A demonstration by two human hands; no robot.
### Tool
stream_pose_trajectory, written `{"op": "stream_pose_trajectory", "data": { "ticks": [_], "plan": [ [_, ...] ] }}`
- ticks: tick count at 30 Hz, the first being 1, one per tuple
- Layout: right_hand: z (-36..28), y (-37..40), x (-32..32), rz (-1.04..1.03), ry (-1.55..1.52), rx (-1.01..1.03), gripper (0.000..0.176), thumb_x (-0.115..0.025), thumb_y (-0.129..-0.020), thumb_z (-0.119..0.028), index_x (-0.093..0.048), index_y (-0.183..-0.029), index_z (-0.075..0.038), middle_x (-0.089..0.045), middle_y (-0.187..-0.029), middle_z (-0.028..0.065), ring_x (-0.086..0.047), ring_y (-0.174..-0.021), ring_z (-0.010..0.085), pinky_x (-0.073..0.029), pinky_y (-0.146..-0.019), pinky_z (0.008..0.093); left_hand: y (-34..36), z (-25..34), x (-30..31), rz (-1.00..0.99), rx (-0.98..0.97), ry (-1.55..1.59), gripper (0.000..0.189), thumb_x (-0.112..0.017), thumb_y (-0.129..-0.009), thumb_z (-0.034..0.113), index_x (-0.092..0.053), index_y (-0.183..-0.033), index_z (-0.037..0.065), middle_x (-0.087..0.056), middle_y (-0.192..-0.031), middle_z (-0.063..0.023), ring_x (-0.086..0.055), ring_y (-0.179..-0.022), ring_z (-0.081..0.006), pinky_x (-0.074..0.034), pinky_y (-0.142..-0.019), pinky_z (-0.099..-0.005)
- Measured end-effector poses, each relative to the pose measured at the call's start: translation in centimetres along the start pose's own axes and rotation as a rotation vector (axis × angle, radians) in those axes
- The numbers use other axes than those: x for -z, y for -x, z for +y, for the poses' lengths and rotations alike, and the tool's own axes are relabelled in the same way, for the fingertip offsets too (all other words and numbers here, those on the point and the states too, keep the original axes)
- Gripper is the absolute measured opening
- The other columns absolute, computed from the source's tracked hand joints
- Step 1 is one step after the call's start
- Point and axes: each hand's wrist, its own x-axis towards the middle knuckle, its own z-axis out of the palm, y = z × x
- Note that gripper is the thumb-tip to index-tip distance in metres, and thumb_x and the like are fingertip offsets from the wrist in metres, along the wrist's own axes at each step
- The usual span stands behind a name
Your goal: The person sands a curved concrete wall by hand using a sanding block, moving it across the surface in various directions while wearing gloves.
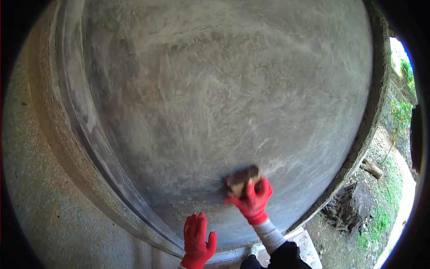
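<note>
While a blurred brown-and-tan block (242, 179) is pinched between the fingers and thumb of the red-gloved right hand (253, 202) at lower centre of the frame, it is held at the grey cement-plastered wall (233, 103). At bottom centre, left of that, the red-gloved left hand (198, 240) is raised, fingers pressed nearly together, thumb apart; wall contact cannot be told. A cut log (372, 168) is seen at lower right.

The red-gloved right hand (253, 204) is holding a blurred brown rectangular block (242, 177), perhaps a sponge, against a broad, mottled grey cement surface (233, 98). The red-gloved left hand (196, 240) is pointing its fingers upward nearby.
</note>
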Motion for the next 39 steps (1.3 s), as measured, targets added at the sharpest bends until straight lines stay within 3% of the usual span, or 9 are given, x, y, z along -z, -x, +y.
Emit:
{"op": "stream_pose_trajectory", "data": {
  "ticks": [5, 12, 18, 20, 24, 26, 27, 32, 39],
  "plan": [
    [-4.0, -16.4, 1.4, 0.153, 0.069, -0.112, 0.089, -0.083, -0.063, -0.048, -0.048, -0.137, -0.015, -0.042, -0.134, 0.0243, -0.047, -0.111, 0.0411, -0.038, -0.092, 0.0494, -3.3, 0.9, -0.1, 0.100, -0.079, -0.006, 0.060, -0.065, -0.080, 0.013, -0.042, -0.133, -0.003, -0.048, -0.135, -0.0231, -0.044, -0.123, -0.0449, -0.034, -0.105, -0.0548],
    [-1.2, 4.5, -1.3, -0.058, -0.026, 0.046, 0.100, -0.086, -0.055, -0.053, -0.044, -0.140, -0.022, -0.046, -0.127, 0.0207, -0.049, -0.105, 0.0395, -0.040, -0.084, 0.0499, 3.1, 0.7, -7.2, -0.055, 0.073, 0.038, 0.063, -0.071, -0.079, 0.023, -0.044, -0.130, -0.002, -0.044, -0.136, -0.0273, -0.044, -0.121, -0.0469, -0.036, -0.103, -0.0547],
    [-5.3, -10.5, 1.1, -0.020, -0.049, -0.028, 0.091, -0.085, -0.060, -0.046, -0.048, -0.139, -0.016, -0.044, -0.127, 0.0227, -0.049, -0.104, 0.0393, -0.041, -0.085, 0.0488, -7.7, 1.8, -7.9, 0.104, -0.034, 0.020, 0.093, -0.077, -0.074, 0.032, -0.025, -0.142, -0.007, -0.029, -0.140, -0.0371, -0.034, -0.128, -0.0538, -0.034, -0.102, -0.0570],
    [-6.0, -15.0, 1.6, 0.008, -0.202, -0.093, 0.081, -0.085, -0.065, -0.034, -0.052, -0.136, -0.014, -0.045, -0.127, 0.0214, -0.050, -0.104, 0.0383, -0.043, -0.086, 0.0439, -12.9, 2.7, -7.7, 0.362, -0.076, 0.122, 0.074, -0.069, -0.081, 0.028, -0.035, -0.136, -0.008, -0.035, -0.140, -0.0306, -0.038, -0.125, -0.0522, -0.033, -0.105, -0.0575],
    [-5.4, -13.4, 2.0, -0.081, -0.222, -0.101, 0.075, -0.082, -0.066, -0.022, -0.054, -0.135, -0.014, -0.046, -0.126, 0.0220, -0.052, -0.106, 0.0390, -0.046, -0.087, 0.0430, -14.7, 3.4, -8.5, 0.392, -0.043, -0.265, 0.065, -0.062, -0.087, 0.026, -0.034, -0.138, -0.004, -0.038, -0.139, -0.0282, -0.040, -0.124, -0.0516, -0.035, -0.102, -0.0573],
    [-5.1, -9.1, 2.2, -0.220, -0.213, -0.057, 0.072, -0.080, -0.067, -0.015, -0.054, -0.134, -0.014, -0.045, -0.128, 0.0211, -0.053, -0.109, 0.0386, -0.048, -0.088, 0.0419, -11.3, 2.4, -11.9, 0.457, 0.440, 1.025, 0.069, -0.053, -0.094, 0.042, -0.031, -0.142, -0.002, -0.035, -0.136, -0.0375, -0.040, -0.122, -0.0527, -0.038, -0.099, -0.0535],
    [-5.2, -6.6, 2.6, -0.322, -0.190, -0.033, 0.072, -0.080, -0.067, -0.010, -0.054, -0.134, -0.014, -0.043, -0.131, 0.0204, -0.054, -0.111, 0.0378, -0.049, -0.089, 0.0404, -10.7, 2.4, -12.3, 0.465, 0.441, 1.027, 0.069, -0.053, -0.094, 0.042, -0.031, -0.142, -0.002, -0.035, -0.136, -0.0375, -0.040, -0.122, -0.0527, -0.038, -0.099, -0.0535],
    [-3.6, -3.4, 4.6, -0.242, -0.378, -0.122, 0.064, -0.079, -0.070, -0.004, -0.055, -0.129, -0.006, -0.051, -0.127, 0.0228, -0.059, -0.105, 0.0368, -0.050, -0.086, 0.0402, -8.4, 1.1, -12.1, 0.602, 0.148, -0.282, 0.065, -0.066, -0.082, 0.044, -0.043, -0.131, 0.007, -0.041, -0.131, -0.0274, -0.049, -0.109, -0.0480, -0.043, -0.084, -0.0570],
    [-1.5, -3.8, 7.2, -0.271, -0.486, -0.316, 0.066, -0.063, -0.068, 0.014, -0.052, -0.131, -0.004, -0.052, -0.123, 0.0229, -0.055, -0.107, 0.0365, -0.048, -0.090, 0.0412, -15.0, 1.8, -5.3, 0.538, 0.016, -0.359, 0.056, -0.077, -0.070, 0.035, -0.055, -0.118, 0.016, -0.035, -0.135, -0.0359, -0.047, -0.108, -0.0529, -0.044, -0.081, -0.0579]
  ]
}}
